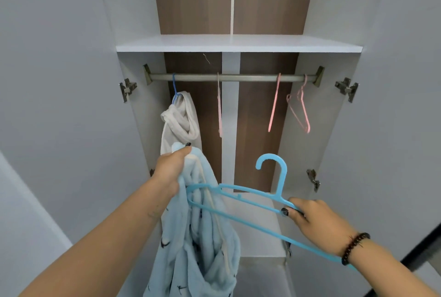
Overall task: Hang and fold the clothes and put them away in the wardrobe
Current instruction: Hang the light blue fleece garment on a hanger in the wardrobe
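My left hand (170, 172) grips the top of a fluffy light-blue garment (198, 244), which hangs down in front of the open wardrobe. My right hand (317, 222) holds a light-blue plastic hanger (238, 195) by its right arm, hook pointing up. The hanger's left end pokes into the garment just below my left hand. Behind, a metal rail (233, 77) spans the wardrobe. A white garment (179, 122) hangs on a blue hanger at the rail's left end.
Three bare pink hangers (273, 105) hang on the rail, one mid-left and two at the right. A white shelf (238, 43) sits above the rail. Both wardrobe doors (391, 105) stand open on either side. A white ledge lies low inside the wardrobe.
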The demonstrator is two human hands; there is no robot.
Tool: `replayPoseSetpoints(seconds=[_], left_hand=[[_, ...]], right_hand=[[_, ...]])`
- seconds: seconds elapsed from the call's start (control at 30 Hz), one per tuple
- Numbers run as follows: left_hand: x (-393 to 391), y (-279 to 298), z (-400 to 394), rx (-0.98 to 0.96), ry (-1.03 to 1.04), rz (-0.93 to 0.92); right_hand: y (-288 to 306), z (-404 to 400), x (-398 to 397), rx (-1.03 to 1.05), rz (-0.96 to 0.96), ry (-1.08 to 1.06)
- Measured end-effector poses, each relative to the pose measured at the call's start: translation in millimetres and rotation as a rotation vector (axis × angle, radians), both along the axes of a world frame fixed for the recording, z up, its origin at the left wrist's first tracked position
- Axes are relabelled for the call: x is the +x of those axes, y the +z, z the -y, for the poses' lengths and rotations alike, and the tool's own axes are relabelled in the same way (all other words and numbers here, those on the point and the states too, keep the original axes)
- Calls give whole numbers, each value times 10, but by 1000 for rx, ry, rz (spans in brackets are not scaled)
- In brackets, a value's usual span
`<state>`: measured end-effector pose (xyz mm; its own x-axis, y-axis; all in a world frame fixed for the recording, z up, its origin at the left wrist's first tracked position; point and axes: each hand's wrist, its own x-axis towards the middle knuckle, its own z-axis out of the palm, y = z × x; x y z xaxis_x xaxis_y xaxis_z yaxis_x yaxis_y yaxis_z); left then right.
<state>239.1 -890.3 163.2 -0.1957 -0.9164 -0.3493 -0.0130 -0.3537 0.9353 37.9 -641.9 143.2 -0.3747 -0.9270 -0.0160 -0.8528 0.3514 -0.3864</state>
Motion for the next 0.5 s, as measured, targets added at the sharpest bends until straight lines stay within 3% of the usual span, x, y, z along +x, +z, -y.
replayPoseSetpoints(seconds=[0.33,0.5], left_hand=[[-47,251,-209,-125,81,37],[31,391,-265,-133,122,-29]], right_hand=[[405,-115,-273,-21,-28,54],[569,-139,-296,-35,-78,75]])
